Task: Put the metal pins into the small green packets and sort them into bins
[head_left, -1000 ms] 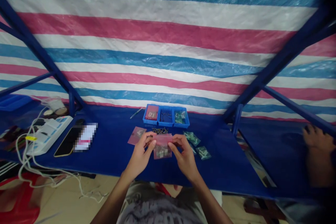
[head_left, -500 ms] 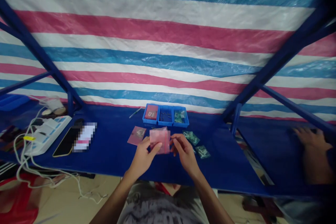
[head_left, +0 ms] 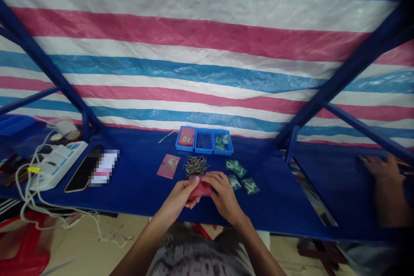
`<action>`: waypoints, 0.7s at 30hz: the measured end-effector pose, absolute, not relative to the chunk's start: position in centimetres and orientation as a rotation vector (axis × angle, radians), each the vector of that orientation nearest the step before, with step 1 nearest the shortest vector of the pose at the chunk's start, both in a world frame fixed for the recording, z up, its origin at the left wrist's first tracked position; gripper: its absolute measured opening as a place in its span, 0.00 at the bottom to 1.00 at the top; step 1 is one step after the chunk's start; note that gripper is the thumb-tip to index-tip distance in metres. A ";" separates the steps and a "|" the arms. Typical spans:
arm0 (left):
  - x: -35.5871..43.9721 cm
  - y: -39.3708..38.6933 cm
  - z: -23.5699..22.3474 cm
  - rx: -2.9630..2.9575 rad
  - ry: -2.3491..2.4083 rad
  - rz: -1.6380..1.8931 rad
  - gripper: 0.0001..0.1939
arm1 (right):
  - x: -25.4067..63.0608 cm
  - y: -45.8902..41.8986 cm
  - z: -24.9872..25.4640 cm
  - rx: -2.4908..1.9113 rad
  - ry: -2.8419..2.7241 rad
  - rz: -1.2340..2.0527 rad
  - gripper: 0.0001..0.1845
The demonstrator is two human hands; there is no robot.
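Near the table's front edge, my left hand [head_left: 180, 196] pinches a pink zip bag [head_left: 202, 188] between thumb and fingers. My right hand [head_left: 223, 193] is closed on the bag's right side; its fingertips are partly hidden. The bag looks folded or bunched, and its contents are hidden. Just beyond my hands lies a loose pile of screws [head_left: 196, 165]. A flat pink bag [head_left: 168, 166] with a pale piece in it rests to the left. Several small green-tinted bags [head_left: 250, 186] of parts lie to the right.
Three joined blue bins hold pink bags [head_left: 186, 137], a few screws [head_left: 204, 141] and green bags [head_left: 221, 140]. A pen-like tool [head_left: 167, 137] lies left of them. Further left are a phone [head_left: 77, 174] and a white power strip [head_left: 60, 166] with cables. Another person's hand [head_left: 383, 166] is at far right.
The pink bag has gone from flat and upright to folded, lower between my hands. My right hand let go briefly, then closed on it again. The screw pile is now uncovered.
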State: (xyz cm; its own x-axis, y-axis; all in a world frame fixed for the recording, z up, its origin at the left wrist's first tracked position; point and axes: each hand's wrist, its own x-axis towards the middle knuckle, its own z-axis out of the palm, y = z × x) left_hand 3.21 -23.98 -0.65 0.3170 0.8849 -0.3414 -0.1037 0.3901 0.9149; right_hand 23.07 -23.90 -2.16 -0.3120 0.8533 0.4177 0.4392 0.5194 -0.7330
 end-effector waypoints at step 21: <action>2.2 -22.9 -1.2 2.274 1.181 1.071 0.32 | 22.7 -23.2 -1.7 -0.975 -1.063 1.407 0.28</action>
State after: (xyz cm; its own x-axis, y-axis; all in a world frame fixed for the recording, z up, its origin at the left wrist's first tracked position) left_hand 2.20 -22.88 -1.17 0.3623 0.8109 0.4595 0.5364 -0.5846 0.6088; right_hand 22.73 -23.17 -1.71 -0.0946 0.9955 -0.0067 -0.2656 -0.0317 -0.9636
